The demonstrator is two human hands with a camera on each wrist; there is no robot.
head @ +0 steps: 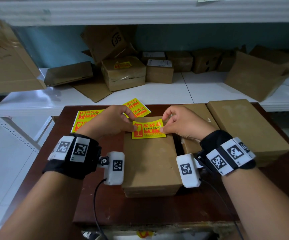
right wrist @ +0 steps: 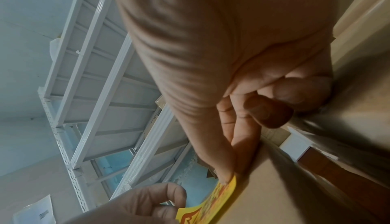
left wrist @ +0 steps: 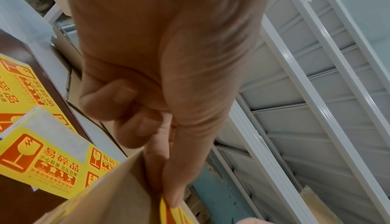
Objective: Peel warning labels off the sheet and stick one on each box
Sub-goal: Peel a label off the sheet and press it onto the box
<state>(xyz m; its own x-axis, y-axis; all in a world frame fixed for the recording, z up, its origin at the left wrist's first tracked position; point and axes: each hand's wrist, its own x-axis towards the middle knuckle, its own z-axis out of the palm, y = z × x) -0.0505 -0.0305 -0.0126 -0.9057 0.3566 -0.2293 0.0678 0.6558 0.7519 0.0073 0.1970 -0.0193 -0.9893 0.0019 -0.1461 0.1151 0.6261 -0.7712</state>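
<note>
A yellow and red warning label (head: 148, 128) is stretched over the far end of a brown cardboard box (head: 150, 163) in the middle of the dark table. My left hand (head: 116, 121) pinches the label's left edge. My right hand (head: 175, 122) pinches its right edge (right wrist: 229, 184). The label's near edge lies on the box top; its far edge curves upward. A label sheet (head: 84, 121) lies on the table to the left, partly under my left hand, and shows with a peeled patch in the left wrist view as the label sheet (left wrist: 42, 159). A second sheet piece (head: 136, 108) lies behind the box.
Two more flat cardboard boxes (head: 244, 129) lie at the right of the table (head: 105, 208). The white shelf (head: 201, 89) behind carries several cardboard boxes, one of which, the labelled box (head: 123, 71), bears a yellow label. Cables run from my wrist cameras toward the table's front edge.
</note>
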